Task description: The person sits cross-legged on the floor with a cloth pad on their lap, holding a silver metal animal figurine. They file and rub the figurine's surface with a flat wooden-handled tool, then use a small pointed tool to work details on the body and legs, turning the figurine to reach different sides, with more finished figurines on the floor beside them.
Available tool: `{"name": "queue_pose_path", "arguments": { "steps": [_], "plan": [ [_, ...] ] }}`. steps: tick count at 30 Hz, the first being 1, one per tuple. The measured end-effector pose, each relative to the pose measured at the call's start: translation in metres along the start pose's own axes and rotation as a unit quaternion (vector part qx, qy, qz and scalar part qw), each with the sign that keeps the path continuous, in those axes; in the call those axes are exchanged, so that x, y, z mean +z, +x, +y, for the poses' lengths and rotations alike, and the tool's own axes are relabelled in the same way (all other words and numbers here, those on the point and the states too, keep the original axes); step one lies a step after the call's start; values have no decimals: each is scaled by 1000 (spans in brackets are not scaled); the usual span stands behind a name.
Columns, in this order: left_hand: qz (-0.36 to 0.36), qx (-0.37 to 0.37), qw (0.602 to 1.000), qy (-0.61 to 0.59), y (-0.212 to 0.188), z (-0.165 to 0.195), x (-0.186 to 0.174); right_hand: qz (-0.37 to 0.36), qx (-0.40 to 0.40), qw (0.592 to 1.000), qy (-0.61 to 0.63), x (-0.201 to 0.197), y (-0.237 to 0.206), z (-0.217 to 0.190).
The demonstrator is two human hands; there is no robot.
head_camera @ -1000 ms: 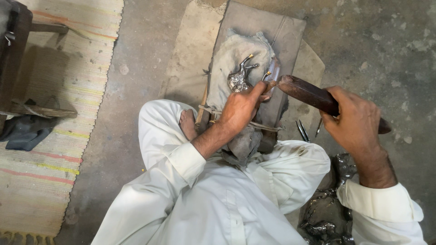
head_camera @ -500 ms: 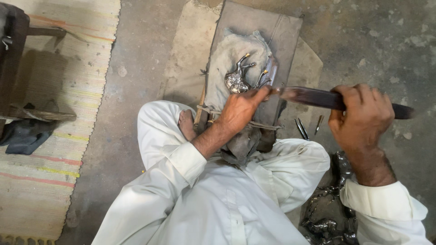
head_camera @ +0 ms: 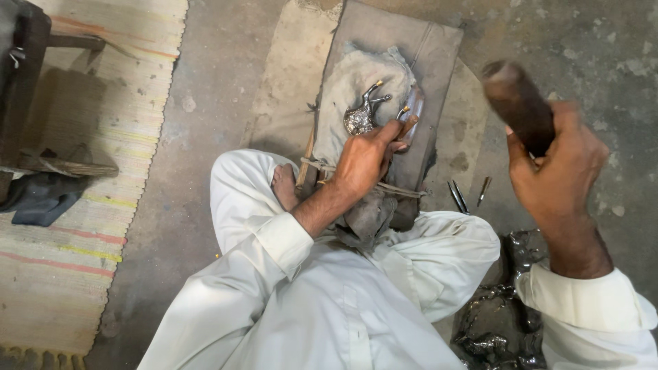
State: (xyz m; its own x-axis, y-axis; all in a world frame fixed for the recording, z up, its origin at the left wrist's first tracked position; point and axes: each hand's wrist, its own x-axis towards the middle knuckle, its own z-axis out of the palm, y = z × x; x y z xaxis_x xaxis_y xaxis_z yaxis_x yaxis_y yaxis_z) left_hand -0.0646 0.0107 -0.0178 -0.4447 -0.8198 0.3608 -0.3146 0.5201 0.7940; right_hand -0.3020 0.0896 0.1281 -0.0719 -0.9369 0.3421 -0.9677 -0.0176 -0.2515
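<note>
Bare concrete floor (head_camera: 205, 103) fills most of the frame, with a striped mat (head_camera: 82, 226) at the left and a cloth-padded block (head_camera: 404, 48) at upper centre, tied down by a cord. We sit cross-legged in white clothes behind that block. Our left hand (head_camera: 363, 161) rests on the pad, its grip closed around a thin punch (head_camera: 408, 127) set just beside a small silver casting (head_camera: 362, 116) that lies on the grey cloth. Our right hand (head_camera: 558, 171), at the right of the frame, is clamped on a dark wooden mallet (head_camera: 517, 103), raised and blurred. We judge the risk plain: our fingers sit close to the punch head, so an off-centre blow could strike them, or glance the punch off and mar the casting. Spare punches (head_camera: 458, 196) lie on the floor between the block and our right arm.
</note>
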Motion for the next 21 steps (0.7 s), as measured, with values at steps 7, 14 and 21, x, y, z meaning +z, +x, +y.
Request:
{"name": "queue_pose_path", "arguments": {
  "steps": [7, 14, 21],
  "plan": [
    [29, -4, 998, -48, 3, 5, -2, -59, -144, 963, -218, -5, 21, -5],
    [31, -17, 999, -30, 4, 5, -2, -85, -136, 961, -225, -6, 36, -17],
    [24, -28, 999, -30, 5, 7, -3, -104, -108, 968, -202, -6, 42, -14]
  ]
}}
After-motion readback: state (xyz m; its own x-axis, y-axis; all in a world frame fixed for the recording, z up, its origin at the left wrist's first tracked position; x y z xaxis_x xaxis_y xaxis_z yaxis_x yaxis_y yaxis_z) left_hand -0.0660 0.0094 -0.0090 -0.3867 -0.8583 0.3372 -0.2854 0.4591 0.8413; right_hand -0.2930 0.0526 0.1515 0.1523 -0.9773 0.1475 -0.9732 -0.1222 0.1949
